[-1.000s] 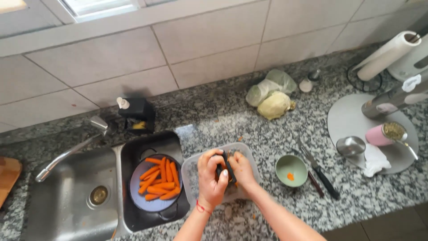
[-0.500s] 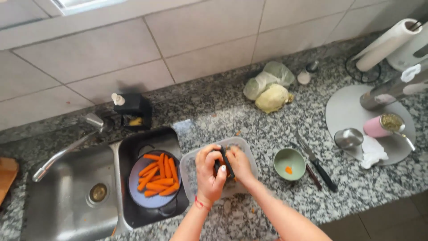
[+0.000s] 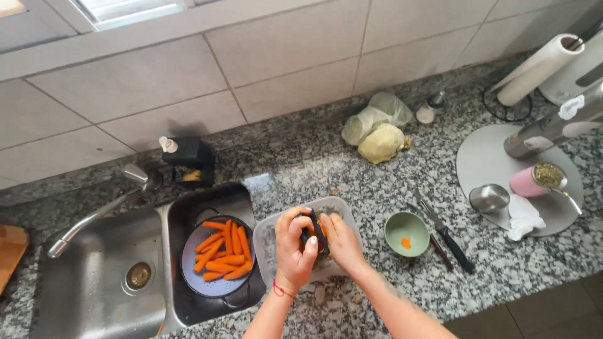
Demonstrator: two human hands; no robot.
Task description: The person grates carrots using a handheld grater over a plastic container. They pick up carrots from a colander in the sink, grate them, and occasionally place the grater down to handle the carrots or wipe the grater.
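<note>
Both hands meet over a clear plastic container (image 3: 274,232) on the granite counter. My left hand (image 3: 294,248) is closed around a carrot that is mostly hidden by my fingers. My right hand (image 3: 340,242) grips a black peeler (image 3: 316,229) held against the carrot. To the left, a blue-grey plate (image 3: 196,280) stands in the small sink basin with several peeled carrots (image 3: 223,249) on it.
A small green bowl (image 3: 406,233) with an orange scrap, a knife (image 3: 447,233), a cabbage (image 3: 380,143) with a plastic bag, a paper towel roll (image 3: 537,64), a grey mat (image 3: 487,160) with cups, a tap (image 3: 94,210) over the steel sink (image 3: 94,295).
The view has shifted slightly. Both hands stay over the container, with the peeler moving a little along the carrot.
</note>
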